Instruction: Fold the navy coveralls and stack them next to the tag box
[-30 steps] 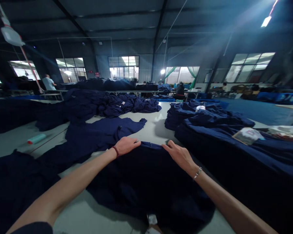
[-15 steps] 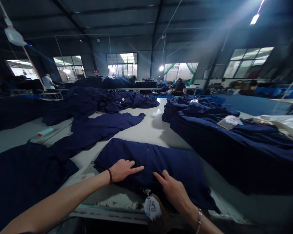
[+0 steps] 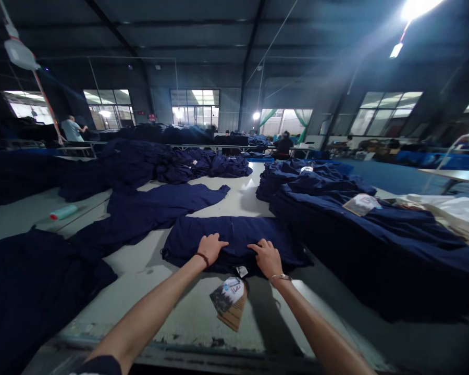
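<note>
A folded navy work garment lies in a long, flat bundle on the pale table. My left hand rests on its top, left of centre, with a dark cord around the wrist. My right hand presses on the same bundle a little to the right, and a metal bracelet shows on that wrist. Neither hand is clearly gripping the cloth. A printed paper hang tag lies on the table just below the bundle, between my forearms, and a small white label shows at the garment's near edge.
Navy garments lie spread on the left and heaped on the right. A teal roll lies at the left. The table's near edge runs along the bottom. Other people stand far off.
The garment has become a narrower, more compact bundle further from me. My hands have drawn closer together on top of it, and the hang tag now lies flat on the table.
</note>
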Available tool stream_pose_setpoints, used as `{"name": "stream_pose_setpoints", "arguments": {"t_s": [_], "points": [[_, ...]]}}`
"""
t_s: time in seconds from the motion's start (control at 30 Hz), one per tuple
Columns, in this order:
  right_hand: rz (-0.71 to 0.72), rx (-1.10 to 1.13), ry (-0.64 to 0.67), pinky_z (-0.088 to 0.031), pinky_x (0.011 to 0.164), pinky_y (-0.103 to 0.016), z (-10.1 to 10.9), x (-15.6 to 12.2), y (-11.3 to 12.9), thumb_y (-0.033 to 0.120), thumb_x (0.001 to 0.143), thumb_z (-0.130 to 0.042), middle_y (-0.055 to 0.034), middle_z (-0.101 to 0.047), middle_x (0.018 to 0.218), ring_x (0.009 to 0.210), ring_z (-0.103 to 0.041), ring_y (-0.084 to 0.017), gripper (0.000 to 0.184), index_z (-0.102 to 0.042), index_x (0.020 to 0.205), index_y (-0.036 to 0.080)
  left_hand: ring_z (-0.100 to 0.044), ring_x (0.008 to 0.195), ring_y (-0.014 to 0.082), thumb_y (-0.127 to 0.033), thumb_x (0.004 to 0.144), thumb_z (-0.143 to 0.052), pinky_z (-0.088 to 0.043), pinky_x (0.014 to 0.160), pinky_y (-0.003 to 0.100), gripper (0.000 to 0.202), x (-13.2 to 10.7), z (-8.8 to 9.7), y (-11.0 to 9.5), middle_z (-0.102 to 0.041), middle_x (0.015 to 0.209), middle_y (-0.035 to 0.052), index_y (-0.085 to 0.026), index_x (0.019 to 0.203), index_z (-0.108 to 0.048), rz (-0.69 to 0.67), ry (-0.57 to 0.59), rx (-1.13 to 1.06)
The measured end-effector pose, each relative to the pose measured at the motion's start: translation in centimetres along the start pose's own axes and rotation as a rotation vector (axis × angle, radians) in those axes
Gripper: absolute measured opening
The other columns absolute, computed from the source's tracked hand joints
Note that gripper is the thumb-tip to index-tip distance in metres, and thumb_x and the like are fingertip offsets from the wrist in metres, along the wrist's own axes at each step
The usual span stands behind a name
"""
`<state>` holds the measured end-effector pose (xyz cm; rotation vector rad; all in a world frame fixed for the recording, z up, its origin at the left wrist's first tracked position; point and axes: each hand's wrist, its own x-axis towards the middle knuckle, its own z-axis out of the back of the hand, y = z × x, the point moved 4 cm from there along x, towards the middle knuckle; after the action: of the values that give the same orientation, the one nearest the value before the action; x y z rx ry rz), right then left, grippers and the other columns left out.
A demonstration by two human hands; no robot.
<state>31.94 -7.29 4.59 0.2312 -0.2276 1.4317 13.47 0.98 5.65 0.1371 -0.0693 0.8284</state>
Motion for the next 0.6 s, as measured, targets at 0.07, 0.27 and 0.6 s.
{"name": "stream_pose_setpoints", "arguments": {"t_s": [0.07, 0.27, 0.6], "points": [[-0.079, 0.069, -0.057, -0.033, 0.067, -0.025, -0.8, -0.5, -0.5, 0.007, 0.074, -0.051, -0.0033, -0.054, 0.105, 0.097, -0.047, -0.019, 0.046, -0.061, 0.11, 0.034, -0.053, 0.099, 0.0218, -0.012, 0.088, -0.042, -0.043, 0.08, 0.034, 0.044, -0.3, 0.0, -0.2, -0.054, 0.105, 0.0065, -0.038, 0.12, -0.059, 0.101, -0.043, -0.074], [-0.202, 0.284, -0.269, -0.036, 0.072, -0.027, -1.5, -1.9, -1.7, 0.005, 0.064, -0.05, -0.0031, -0.052, 0.091, 0.089, -0.046, -0.019, 0.025, -0.056, 0.081, 0.022, -0.051, 0.098, 0.0213, -0.018, 0.092, -0.044, -0.039, 0.08, 0.035, 0.034, -2.3, -2.1, -2.7, -0.056, 0.105, 0.0067, -0.027, 0.124, -0.052, 0.01, -0.141, -0.042], [-0.085, 0.217, 0.172, -0.038, 0.071, -0.024, -0.1, -2.1, -2.5, 0.01, 0.066, -0.048, -0.002, -0.058, 0.093, 0.088, -0.055, -0.016, 0.028, -0.061, 0.087, 0.023, -0.057, 0.097, 0.0186, -0.018, 0.087, -0.052, -0.044, 0.079, 0.028, 0.04, -2.9, -1.5, -2.5, -0.058, 0.106, 0.0042, -0.033, 0.124, -0.053, -0.181, 0.026, -0.116]]}}
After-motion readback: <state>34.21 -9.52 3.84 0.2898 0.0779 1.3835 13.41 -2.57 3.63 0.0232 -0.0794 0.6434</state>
